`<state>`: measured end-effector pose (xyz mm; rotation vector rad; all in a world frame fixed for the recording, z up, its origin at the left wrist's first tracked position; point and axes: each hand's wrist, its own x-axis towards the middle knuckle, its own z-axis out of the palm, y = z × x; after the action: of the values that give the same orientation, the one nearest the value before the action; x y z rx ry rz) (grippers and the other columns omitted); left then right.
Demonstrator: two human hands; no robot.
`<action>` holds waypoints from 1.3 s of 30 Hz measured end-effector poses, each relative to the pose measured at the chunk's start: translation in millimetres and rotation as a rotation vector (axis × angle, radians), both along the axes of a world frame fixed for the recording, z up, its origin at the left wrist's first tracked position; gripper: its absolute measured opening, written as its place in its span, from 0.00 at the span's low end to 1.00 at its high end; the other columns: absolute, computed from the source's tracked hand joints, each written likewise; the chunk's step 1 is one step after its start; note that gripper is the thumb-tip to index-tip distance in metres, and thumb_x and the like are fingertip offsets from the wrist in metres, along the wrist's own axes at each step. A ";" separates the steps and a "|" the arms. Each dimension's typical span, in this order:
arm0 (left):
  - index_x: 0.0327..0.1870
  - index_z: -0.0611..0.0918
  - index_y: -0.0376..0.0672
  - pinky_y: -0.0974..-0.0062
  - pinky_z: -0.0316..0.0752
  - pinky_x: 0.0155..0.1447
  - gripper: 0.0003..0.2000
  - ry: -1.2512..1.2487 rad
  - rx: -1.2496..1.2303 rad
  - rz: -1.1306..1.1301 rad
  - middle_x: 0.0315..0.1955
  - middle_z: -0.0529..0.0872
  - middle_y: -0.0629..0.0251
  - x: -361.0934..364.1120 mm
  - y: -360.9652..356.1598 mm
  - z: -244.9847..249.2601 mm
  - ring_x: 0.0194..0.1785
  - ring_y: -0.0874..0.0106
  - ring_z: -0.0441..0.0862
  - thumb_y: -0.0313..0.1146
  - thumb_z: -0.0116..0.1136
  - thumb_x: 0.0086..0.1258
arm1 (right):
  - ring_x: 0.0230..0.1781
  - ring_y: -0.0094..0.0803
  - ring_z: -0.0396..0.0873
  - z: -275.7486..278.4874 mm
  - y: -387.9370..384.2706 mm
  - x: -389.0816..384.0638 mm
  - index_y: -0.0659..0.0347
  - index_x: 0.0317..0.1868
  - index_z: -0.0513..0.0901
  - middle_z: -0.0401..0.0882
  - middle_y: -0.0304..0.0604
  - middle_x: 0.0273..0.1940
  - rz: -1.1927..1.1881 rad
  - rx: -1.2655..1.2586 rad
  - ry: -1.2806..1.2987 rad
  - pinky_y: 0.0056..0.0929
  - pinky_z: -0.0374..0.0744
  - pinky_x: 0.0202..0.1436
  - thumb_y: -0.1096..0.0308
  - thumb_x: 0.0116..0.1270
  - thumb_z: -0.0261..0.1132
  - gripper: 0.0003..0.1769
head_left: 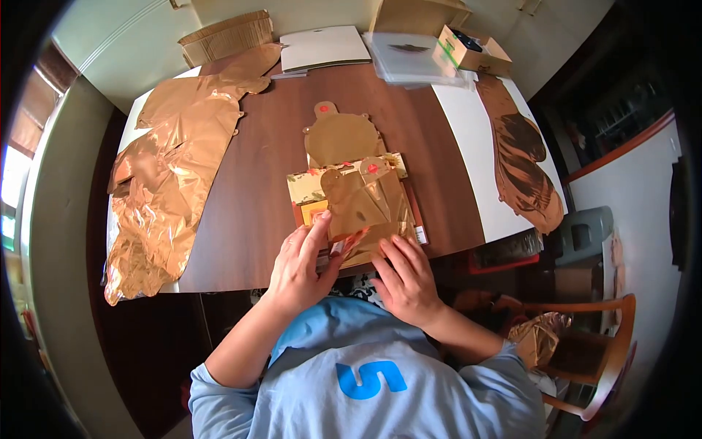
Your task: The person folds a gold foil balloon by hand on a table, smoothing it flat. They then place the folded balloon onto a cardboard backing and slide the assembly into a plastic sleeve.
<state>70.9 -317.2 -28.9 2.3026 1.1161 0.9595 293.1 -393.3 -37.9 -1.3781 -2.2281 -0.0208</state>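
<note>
A folded gold foil balloon [358, 208] lies on a flat stack in front of me, near the table's front edge. At its lower left is my left hand [300, 263], closed around that edge, with its index finger on top near a small yellow patch. A red-and-white strip shows beside the thumb. My right hand [406, 282] rests its slightly spread fingertips on the lower right of the foil, thumb apart. Behind the folded piece lies a rounded gold foil shape [340, 137] with a red-marked tab. A patterned cream-and-gold packet [306, 188] sticks out beneath.
Large crinkled gold foil [175, 183] covers the table's left side. More copper-coloured foil [521, 157] lies on white board at right. Along the back are a white board [325, 47], clear plastic sheets [406, 62] and a small open box [493, 60]. A wooden chair [614, 351] stands at right.
</note>
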 end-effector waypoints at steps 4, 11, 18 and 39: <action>0.71 0.72 0.43 0.58 0.79 0.57 0.36 0.013 0.012 -0.020 0.58 0.73 0.48 -0.2 -0.1 6.5 0.57 0.51 0.77 0.23 0.68 0.57 | 0.73 0.56 0.63 -1.6 3.2 -2.2 0.63 0.61 0.79 0.69 0.56 0.68 0.020 -0.031 -0.065 0.57 0.62 0.76 0.62 0.60 0.71 0.29; 0.69 0.74 0.45 0.47 0.51 0.79 0.35 0.330 0.160 -0.070 0.67 0.68 0.46 8.8 1.5 28.1 0.73 0.40 0.62 0.27 0.58 0.53 | 0.74 0.58 0.61 -8.2 6.6 0.4 0.64 0.64 0.76 0.66 0.59 0.70 0.081 -0.021 -0.105 0.62 0.60 0.76 0.60 0.62 0.70 0.32; 0.76 0.65 0.41 0.49 0.44 0.82 0.40 0.366 0.059 -0.640 0.77 0.61 0.52 57.3 47.4 -3.0 0.81 0.55 0.54 0.66 0.42 0.75 | 0.72 0.63 0.60 -2.1 17.3 -4.7 0.65 0.59 0.78 0.67 0.62 0.69 0.083 -0.013 0.072 0.69 0.60 0.72 0.63 0.70 0.61 0.21; 0.76 0.63 0.34 0.50 0.50 0.80 0.41 0.384 0.019 -0.248 0.77 0.62 0.49 31.8 -15.5 9.7 0.80 0.53 0.57 0.44 0.63 0.65 | 0.42 0.42 0.85 42.3 50.6 37.5 0.67 0.49 0.82 0.84 0.52 0.45 -0.004 -0.293 0.554 0.38 0.83 0.48 0.72 0.68 0.64 0.12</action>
<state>102.8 -332.7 -19.2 2.6346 0.9261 0.4486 330.7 -342.7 4.4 -1.3286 -1.8035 0.6316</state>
